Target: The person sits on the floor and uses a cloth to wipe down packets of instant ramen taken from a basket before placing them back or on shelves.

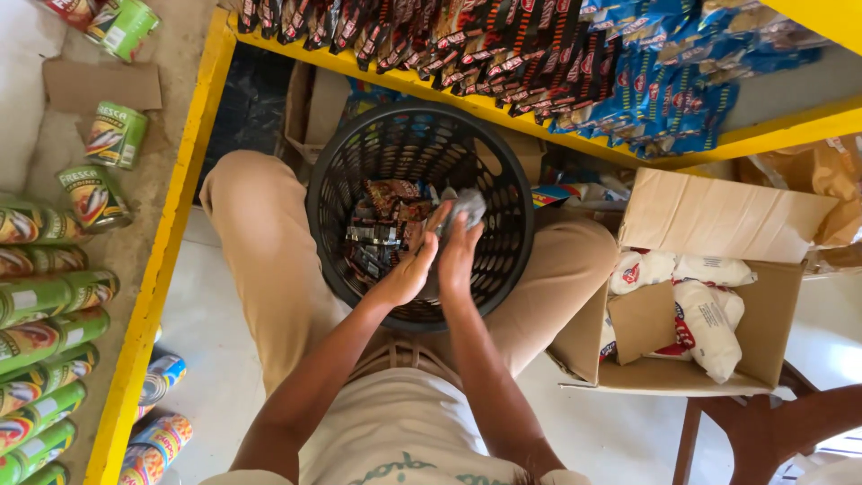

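Note:
A round black mesh basket (341,171) rests between my knees, with several small dark red and brown snack packets (382,229) lying at its bottom. Both my hands are inside it. My right hand (458,250) grips a small grey foil packet (467,207) near the basket's middle. My left hand (411,269) is pressed beside the right one, its fingers touching the same packet and reaching toward the pile. Whether the left hand grasps anything on its own is hard to tell.
A yellow shelf (162,260) on the left holds green cans (54,323). The yellow shelf ahead carries rows of dark and blue snack packs (539,63). An open cardboard box (772,314) with white bags (709,323) sits on a wooden stool at right.

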